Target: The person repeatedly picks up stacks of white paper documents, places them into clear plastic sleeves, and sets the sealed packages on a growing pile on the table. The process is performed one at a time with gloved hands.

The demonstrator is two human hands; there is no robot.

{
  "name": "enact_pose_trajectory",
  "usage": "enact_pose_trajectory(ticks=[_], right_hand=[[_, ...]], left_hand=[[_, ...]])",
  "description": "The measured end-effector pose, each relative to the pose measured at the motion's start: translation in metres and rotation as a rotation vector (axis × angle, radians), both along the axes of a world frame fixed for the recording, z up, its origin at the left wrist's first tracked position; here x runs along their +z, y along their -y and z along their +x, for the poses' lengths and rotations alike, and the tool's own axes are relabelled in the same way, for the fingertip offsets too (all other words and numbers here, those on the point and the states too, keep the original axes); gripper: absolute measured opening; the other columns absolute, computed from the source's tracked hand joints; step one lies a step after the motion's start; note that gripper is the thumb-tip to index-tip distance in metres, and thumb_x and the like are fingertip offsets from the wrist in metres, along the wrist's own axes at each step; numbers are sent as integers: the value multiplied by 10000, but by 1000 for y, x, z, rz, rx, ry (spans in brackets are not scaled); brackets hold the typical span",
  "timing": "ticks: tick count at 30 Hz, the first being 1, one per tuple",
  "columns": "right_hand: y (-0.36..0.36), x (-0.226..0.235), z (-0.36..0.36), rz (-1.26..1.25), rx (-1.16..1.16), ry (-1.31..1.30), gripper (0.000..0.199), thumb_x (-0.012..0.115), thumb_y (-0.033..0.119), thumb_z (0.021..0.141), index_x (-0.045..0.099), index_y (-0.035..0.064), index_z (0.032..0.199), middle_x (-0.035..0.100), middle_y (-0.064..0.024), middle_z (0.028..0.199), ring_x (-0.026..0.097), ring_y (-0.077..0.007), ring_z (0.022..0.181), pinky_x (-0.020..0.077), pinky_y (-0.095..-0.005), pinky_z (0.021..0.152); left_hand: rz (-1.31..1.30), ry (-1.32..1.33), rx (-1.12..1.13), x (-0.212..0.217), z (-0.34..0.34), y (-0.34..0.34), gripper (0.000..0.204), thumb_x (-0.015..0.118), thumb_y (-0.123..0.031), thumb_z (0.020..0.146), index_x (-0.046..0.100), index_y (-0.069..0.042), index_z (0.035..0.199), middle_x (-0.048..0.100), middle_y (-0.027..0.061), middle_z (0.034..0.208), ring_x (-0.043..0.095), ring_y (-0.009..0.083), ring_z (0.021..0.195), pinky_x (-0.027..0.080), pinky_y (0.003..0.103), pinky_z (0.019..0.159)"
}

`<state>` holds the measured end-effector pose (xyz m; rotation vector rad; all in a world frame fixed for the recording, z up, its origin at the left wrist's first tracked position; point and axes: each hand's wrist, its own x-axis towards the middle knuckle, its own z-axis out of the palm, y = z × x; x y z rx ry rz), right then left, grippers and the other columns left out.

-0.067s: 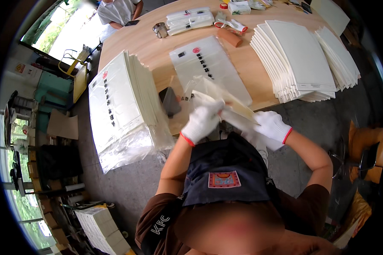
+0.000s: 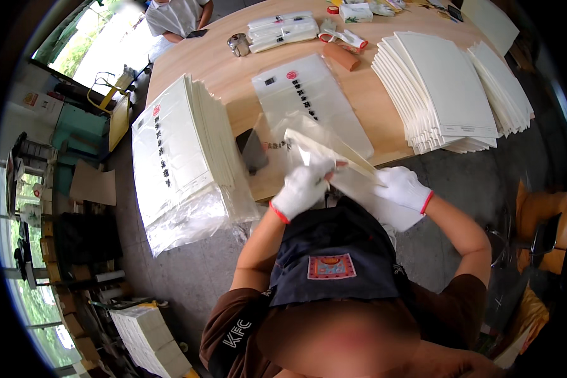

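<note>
Both my hands wear white knit gloves with red cuffs. My right hand (image 2: 404, 189) is closed on the right side of a folded bundle of cream-white paper sheets (image 2: 387, 211), tilted above the near table edge. The far-left end of the bundle sits in the mouth of a clear printed plastic bag (image 2: 302, 125). My left hand (image 2: 303, 190) is closed at the bag's near edge, beside the sheets; its fingertips are partly hidden by the film. Beyond the bag, a pile of flat printed plastic bags (image 2: 296, 85) lies on the table.
To the left stands a thick stack of bagged paper (image 2: 179, 138), overhanging the edge, with a dark grey block (image 2: 252, 151) beside it. Fanned paper stacks (image 2: 444, 88) lie at right. Farther back are a metal cup (image 2: 237, 45), wrapped packs (image 2: 282, 31) and a seated person (image 2: 177, 17).
My left hand has shifted slightly down and toward me along the bag's edge. The paper bundle is steadier and less blurred. My right hand has barely moved.
</note>
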<state>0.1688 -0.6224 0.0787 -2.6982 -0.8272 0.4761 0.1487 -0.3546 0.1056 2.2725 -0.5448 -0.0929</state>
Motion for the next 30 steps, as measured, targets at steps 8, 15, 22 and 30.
enact_pose_trajectory(ticks=[8, 15, 22, 30], right_hand=[[-8, -32, 1, 1061, -274, -961, 376, 545, 244, 933, 570, 16, 1231, 620, -65, 1127, 574, -116, 1030, 456, -294, 902], [-58, -131, 41, 207, 91, 368, 364, 526, 217, 898, 585, 46, 1213, 609, -116, 1201, 509, -264, 1190, 391, -372, 1003], [-85, -34, -17, 90, -154, -30, 444, 607, 210, 784, 577, 30, 1189, 565, -162, 1208, 470, -344, 1186, 394, -429, 994], [-40, -91, -46, -56, -482, 155, 492, 591, 329, 850, 485, 30, 1225, 657, -188, 839, 656, -325, 736, 497, -452, 596]], left_hand=[[-256, 585, -396, -77, -47, -4, 150, 591, -37, 685, 458, -92, 731, 670, 143, 950, 623, 269, 651, 507, 365, 549], [-248, 424, -289, -10, 2, 92, 285, 606, -14, 692, 632, -125, 954, 637, 45, 815, 633, 236, 672, 516, 346, 571], [-129, 180, 126, -39, -6, 44, 226, 590, -55, 783, 629, -153, 984, 649, 99, 811, 648, 302, 743, 507, 384, 614], [-69, 293, -90, -98, -79, 19, 214, 651, -19, 685, 635, -112, 877, 582, 83, 728, 589, 283, 693, 465, 381, 576]])
